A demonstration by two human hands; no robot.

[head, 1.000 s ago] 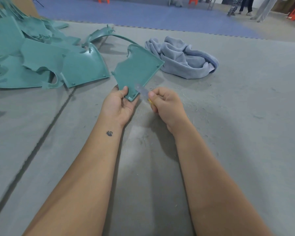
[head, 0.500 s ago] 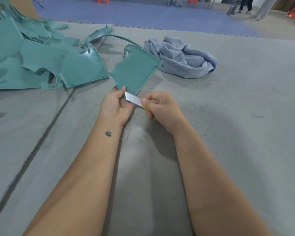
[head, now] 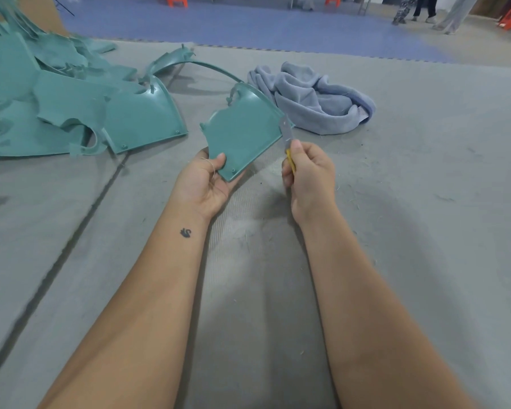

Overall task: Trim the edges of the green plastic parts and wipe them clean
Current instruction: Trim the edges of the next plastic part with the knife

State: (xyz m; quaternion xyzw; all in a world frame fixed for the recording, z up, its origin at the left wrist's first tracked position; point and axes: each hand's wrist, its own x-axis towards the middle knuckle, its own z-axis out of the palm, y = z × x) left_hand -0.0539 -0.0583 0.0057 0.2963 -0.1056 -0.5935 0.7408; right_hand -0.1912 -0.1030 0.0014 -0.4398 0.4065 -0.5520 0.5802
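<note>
green plastic part (head: 242,134) pinched at its corner by left hand (head: 205,184); right hand (head: 310,178) grips blade (head: 286,129) against its edge.

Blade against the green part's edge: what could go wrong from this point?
1. The blade is bare at the far right corner of the green part; if drawn back along the edge it could slip toward the left hand, which grips the near corner.
2. The part is held at one corner only, raised off the mat; it may flex or twist under the cut, gouging the edge.
3. The right hand pinches the cutter close to the blade, so a slip may nick the thumb.
</note>
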